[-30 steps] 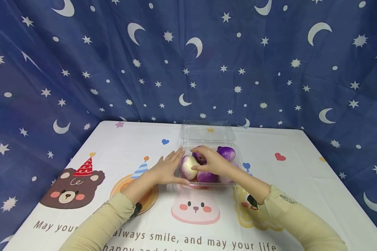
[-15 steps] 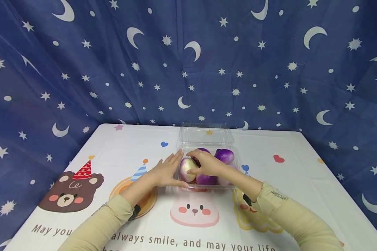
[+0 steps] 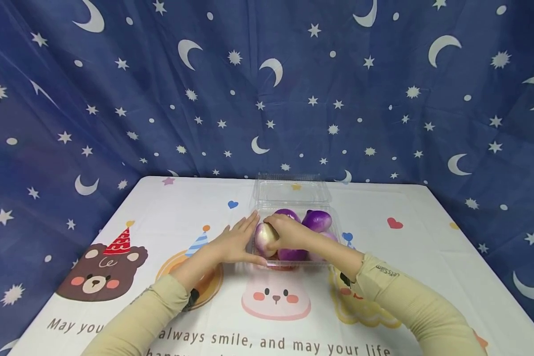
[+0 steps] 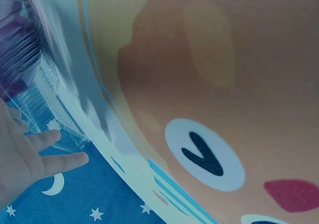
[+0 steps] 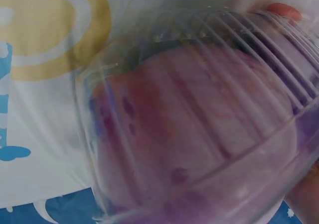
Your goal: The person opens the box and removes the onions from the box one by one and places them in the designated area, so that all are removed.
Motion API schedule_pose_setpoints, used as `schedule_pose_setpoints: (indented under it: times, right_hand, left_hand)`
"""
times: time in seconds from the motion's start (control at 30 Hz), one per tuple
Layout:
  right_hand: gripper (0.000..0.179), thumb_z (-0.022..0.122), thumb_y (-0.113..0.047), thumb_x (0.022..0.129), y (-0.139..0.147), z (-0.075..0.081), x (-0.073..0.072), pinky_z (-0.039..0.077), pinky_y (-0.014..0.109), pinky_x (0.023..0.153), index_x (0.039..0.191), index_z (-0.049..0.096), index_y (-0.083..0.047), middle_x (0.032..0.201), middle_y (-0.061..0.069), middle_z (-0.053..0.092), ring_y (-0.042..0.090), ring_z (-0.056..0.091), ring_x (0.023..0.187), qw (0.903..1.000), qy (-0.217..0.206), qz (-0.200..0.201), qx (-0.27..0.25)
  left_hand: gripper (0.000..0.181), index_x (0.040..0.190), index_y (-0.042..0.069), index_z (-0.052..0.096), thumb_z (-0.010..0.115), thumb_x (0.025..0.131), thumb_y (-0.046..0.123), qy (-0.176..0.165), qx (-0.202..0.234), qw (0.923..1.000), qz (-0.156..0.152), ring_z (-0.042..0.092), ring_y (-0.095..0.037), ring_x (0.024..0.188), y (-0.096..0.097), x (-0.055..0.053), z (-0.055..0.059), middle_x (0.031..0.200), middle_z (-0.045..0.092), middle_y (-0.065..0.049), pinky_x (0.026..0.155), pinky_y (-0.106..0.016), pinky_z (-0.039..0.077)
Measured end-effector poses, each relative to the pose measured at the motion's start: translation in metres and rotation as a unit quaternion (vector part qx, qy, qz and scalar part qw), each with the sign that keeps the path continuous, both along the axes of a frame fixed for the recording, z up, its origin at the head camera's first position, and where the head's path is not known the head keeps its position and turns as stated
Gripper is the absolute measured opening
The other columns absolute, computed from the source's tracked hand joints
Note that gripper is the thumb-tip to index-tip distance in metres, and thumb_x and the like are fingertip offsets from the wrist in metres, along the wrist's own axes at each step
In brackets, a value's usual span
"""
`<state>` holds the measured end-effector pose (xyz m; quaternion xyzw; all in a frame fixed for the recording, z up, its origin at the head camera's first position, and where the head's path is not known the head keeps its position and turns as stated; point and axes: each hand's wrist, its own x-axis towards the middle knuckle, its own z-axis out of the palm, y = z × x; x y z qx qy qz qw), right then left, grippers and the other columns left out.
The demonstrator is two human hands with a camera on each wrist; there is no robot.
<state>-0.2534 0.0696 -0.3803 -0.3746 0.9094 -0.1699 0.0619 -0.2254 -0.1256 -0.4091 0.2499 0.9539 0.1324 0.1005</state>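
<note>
A clear plastic clamshell box (image 3: 292,203) lies with its lid (image 3: 309,192) folded back. Several glossy purple-and-white round vegetables, turnip-like in look, fill its base. My right hand (image 3: 291,232) reaches in from the right, thumb and fingers curled round the pale vegetable (image 3: 264,240) at the left end. Dark purple ones (image 3: 317,221) show behind and in front of that hand. My left hand (image 3: 233,245) lies along the box's left side, fingers straight, thumb at the front corner. In the right wrist view a purplish vegetable (image 5: 199,114) shows through the ribbed box wall; that hand is mostly hidden.
A white tablecloth (image 3: 196,198) printed with cartoon animals and lettering covers the table. Behind the table's far edge hangs a blue curtain (image 3: 231,133) with moons and stars, close to the opened lid.
My right hand has moved slightly left and its fingers have closed in round the pale vegetable. The left hand stays against the box. The head view has tipped a little.
</note>
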Motion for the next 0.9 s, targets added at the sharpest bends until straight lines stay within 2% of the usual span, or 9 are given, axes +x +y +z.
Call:
schedule_pose_setpoints:
  times: [0.3, 0.6, 0.8, 0.9]
  right_hand:
    - [0.058, 0.077, -0.021, 0.073, 0.006, 0.002, -0.001, 0.055, 0.033, 0.082, 0.12, 0.057, 0.004, 0.114, 0.015, 0.065, 0.025, 0.063, 0.101, 0.9993, 0.014, 0.004, -0.034]
    - [0.065, 0.076, -0.022, 0.073, 0.016, 0.008, 0.0, 0.054, 0.035, 0.085, 0.126, 0.05, 0.003, 0.12, 0.015, 0.059, 0.026, 0.06, 0.105, 0.9951, 0.021, -0.004, -0.097]
    - [0.068, 0.078, -0.02, 0.076, 0.024, 0.009, 0.002, 0.056, 0.033, 0.078, 0.132, 0.044, 0.001, 0.121, 0.017, 0.056, 0.028, 0.061, 0.1, 0.9801, -0.025, -0.042, -0.192]
    - [0.069, 0.077, -0.015, 0.077, 0.027, 0.008, 0.002, 0.056, 0.037, 0.084, 0.132, 0.042, 0.004, 0.122, 0.022, 0.054, 0.035, 0.06, 0.104, 0.9681, -0.032, -0.054, -0.243]
  left_hand:
    - [0.118, 0.152, 0.008, 0.0, 0.059, 0.073, 0.073, -0.019, -0.009, 0.9998, 0.001, 0.011, -0.04, 0.144, 0.001, -0.002, 0.002, 0.16, -0.009, -0.006, 0.105, -0.071, 0.02]
    - [0.119, 0.152, 0.008, -0.002, 0.056, 0.073, 0.075, -0.019, -0.016, 0.9997, -0.003, 0.011, -0.04, 0.144, 0.0, -0.005, 0.002, 0.16, -0.009, -0.007, 0.105, -0.071, 0.02]
    - [0.12, 0.152, 0.01, -0.003, 0.057, 0.072, 0.076, -0.032, -0.012, 0.9994, 0.001, 0.009, -0.039, 0.145, 0.001, -0.005, 0.001, 0.16, -0.012, -0.005, 0.106, -0.07, 0.019]
    - [0.119, 0.152, 0.011, -0.004, 0.059, 0.073, 0.074, -0.032, -0.014, 0.9994, 0.004, 0.009, -0.038, 0.145, 0.001, -0.005, 0.001, 0.16, -0.012, -0.005, 0.107, -0.069, 0.019]
